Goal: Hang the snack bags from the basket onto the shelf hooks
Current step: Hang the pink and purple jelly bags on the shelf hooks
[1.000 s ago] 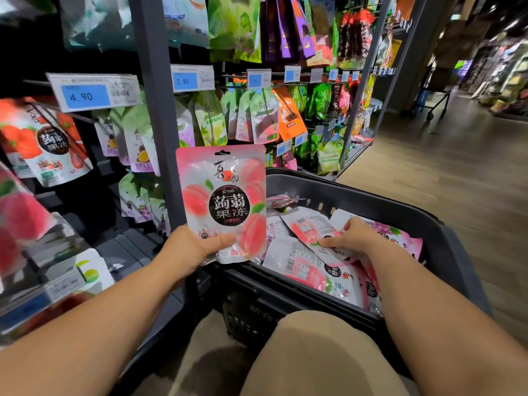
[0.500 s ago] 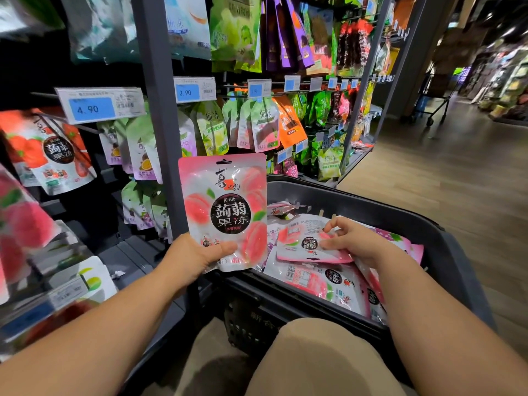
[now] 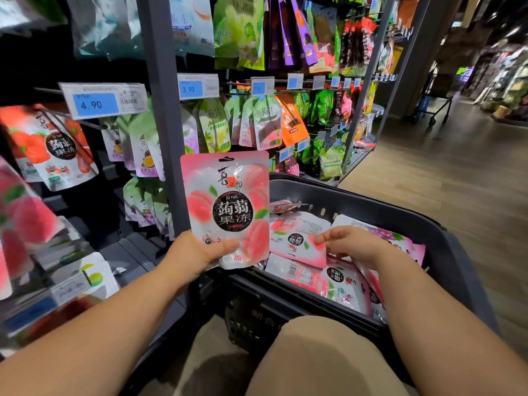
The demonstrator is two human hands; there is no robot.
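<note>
Right hand (image 3: 351, 244) now pinches second peach bag (image 3: 297, 241) by its edge, tilting it off the basket (image 3: 371, 207) pile; left hand (image 3: 197, 252) grips first bag (image 3: 228, 207) upright, neither hung

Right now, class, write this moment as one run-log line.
left hand: holds peach bag upright | right hand: pinches second bag in basket | held bag: unhung

A second peach bag (image 3: 297, 242) flipped face-up (print upside down), lifted off the pile (image 3: 311, 277), in right grip (image 3: 354, 244)

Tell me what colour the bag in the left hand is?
The bag is pink and white with peaches; head view.
</note>
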